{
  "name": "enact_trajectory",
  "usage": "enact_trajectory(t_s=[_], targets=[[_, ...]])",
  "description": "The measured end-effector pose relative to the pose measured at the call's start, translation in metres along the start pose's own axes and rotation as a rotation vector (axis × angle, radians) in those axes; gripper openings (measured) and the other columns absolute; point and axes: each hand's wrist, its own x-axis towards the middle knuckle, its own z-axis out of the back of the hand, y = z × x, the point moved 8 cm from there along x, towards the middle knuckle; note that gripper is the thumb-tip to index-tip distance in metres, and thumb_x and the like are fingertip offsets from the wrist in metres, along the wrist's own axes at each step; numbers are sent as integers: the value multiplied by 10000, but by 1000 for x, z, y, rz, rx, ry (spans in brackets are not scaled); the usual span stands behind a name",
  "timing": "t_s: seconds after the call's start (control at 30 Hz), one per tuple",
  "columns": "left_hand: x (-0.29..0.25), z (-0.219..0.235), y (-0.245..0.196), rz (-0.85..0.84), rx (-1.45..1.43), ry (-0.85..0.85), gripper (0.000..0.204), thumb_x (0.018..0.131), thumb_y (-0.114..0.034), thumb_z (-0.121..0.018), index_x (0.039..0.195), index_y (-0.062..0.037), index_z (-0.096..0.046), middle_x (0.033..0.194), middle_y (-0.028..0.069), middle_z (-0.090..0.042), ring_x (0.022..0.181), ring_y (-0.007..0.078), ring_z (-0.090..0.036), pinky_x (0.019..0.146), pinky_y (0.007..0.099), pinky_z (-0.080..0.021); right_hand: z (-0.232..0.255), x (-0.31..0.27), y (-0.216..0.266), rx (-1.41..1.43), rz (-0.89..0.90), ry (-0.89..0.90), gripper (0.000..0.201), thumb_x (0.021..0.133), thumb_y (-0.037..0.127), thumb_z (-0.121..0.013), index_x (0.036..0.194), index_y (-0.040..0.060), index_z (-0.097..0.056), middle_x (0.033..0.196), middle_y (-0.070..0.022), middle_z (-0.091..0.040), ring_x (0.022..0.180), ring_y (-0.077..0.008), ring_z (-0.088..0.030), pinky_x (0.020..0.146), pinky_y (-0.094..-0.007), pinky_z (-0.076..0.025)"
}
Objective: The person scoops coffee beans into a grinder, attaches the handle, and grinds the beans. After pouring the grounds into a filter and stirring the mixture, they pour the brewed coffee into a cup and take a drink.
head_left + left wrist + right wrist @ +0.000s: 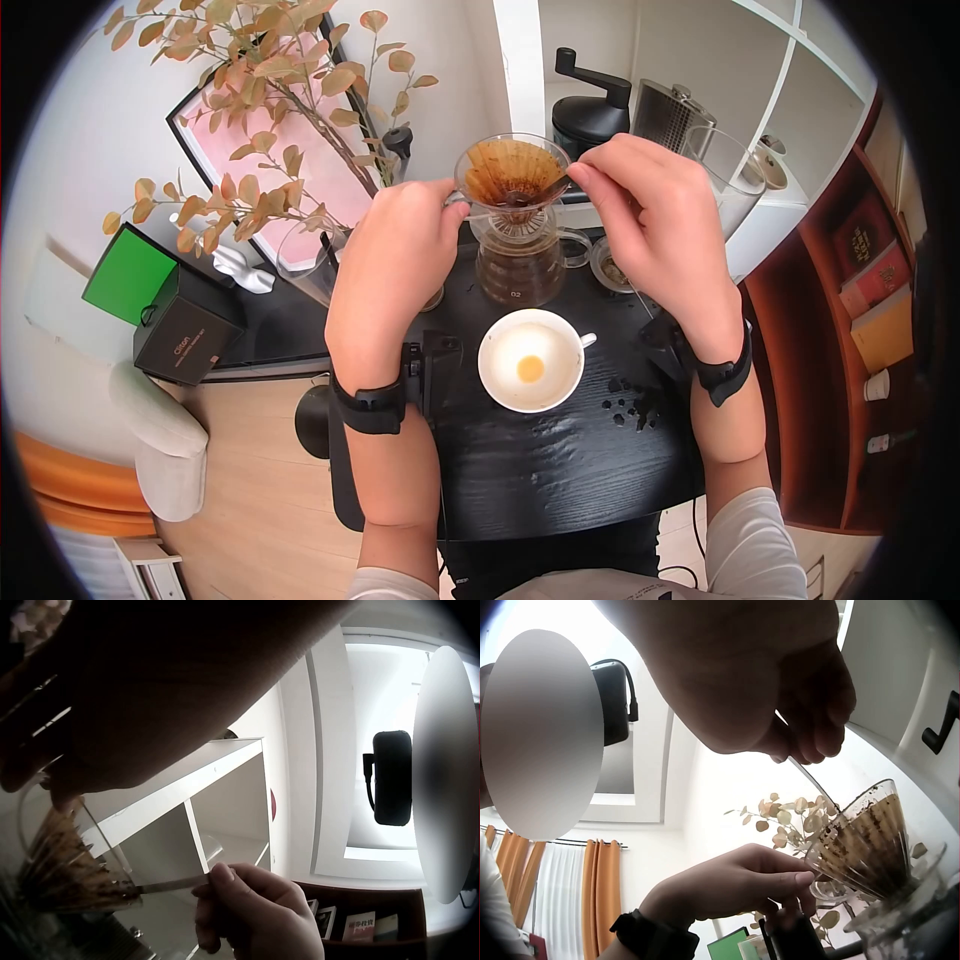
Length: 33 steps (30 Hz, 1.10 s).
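Note:
A glass coffee dripper (490, 205) sits on a glass server (520, 272) holding dark liquid. Wet coffee grounds (874, 840) coat the inside of the cone. On its left side, my left hand (395, 255) grips the dripper by its handle, thumb and fingers pinching at the rim. My right hand (655, 225) pinches a thin metal utensil (172, 884) between thumb and fingers. Slanting down, that utensil reaches over the right rim into the grounds, where its far end is hidden. Nearer the body stands a white cup (530, 385) with a little yellowish liquid at the bottom.
Behind the dripper is a black hand grinder (590, 110) beside a metal flask (672, 120). A small round metal dish (610, 265) lies right of the server. Water drops (635, 403) wet the black table (560, 480). A leafy branch in a glass vase (308, 262) leans in at left.

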Motion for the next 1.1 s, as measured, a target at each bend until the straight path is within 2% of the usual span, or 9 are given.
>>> enact_trajectory(t_s=[0.13,0.2,0.33,0.43,0.63,0.7,0.8,0.93,1.1], targets=[[-1,0,0,-8,-3,-10,314,994,-146,-668,1204,85,-707,840,271,-702,824,421,-713,763,441,-540,0,0,-3,-13,-8,-20,131,941,96,-708,848,9,-676,750,-152,-621,705,-389,-639,619,-463,-498],[-1,0,1,38,-31,6,206,991,-139,-660,1001,62,-703,920,299,-682,938,493,-653,803,547,-535,1,0,-3,5,-15,-24,134,941,94,-706,845,6,-674,744,-156,-620,703,-390,-639,620,-463,-498],[0,-1,2,31,-21,3,206,992,-140,-659,1002,61,-705,919,298,-683,937,492,-654,800,546,-536,9,2,-3,25,-39,-73,137,941,88,-700,840,1,-669,742,-166,-625,702,-394,-639,625,-463,-500],[0,-2,1,-4,-12,1,297,998,-138,-661,1187,87,-710,823,271,-700,801,417,-715,743,439,-540,6,1,-3,7,-30,-37,139,942,88,-697,836,4,-663,748,-167,-628,707,-397,-640,629,-468,-502],[0,-1,0,-23,-12,-11,283,998,-131,-659,1164,93,-705,818,274,-695,794,426,-707,733,439,-537,4,0,-4,-102,-19,-44,144,949,96,-691,838,15,-647,760,-151,-630,713,-393,-646,625,-468,-509],[0,-1,2,29,-40,8,214,993,-144,-658,982,67,-694,911,297,-677,937,494,-648,799,551,-529,6,1,-4,-94,-18,-61,146,951,99,-690,838,17,-647,763,-148,-632,713,-391,-648,622,-466,-511],[1,-2,2,-19,-4,-3,266,998,-131,-655,1139,90,-707,809,270,-687,799,436,-696,730,448,-531,5,0,-2,-92,-18,-70,148,953,103,-689,838,20,-648,764,-146,-633,712,-388,-650,620,-465,-511],[1,-1,1,-30,2,-17,261,999,-129,-653,1132,90,-704,804,269,-683,797,439,-691,729,450,-528,-2,-2,-1,-75,-17,-28,151,955,103,-690,837,18,-646,756,-147,-626,707,-385,-648,619,-464,-506],[-1,-1,2,22,-41,-1,217,996,-146,-652,988,65,-697,915,297,-679,943,491,-652,803,549,-531,11,1,1,-31,-33,-51,156,955,105,-687,836,10,-652,753,-156,-628,710,-389,-648,625,-467,-505]])
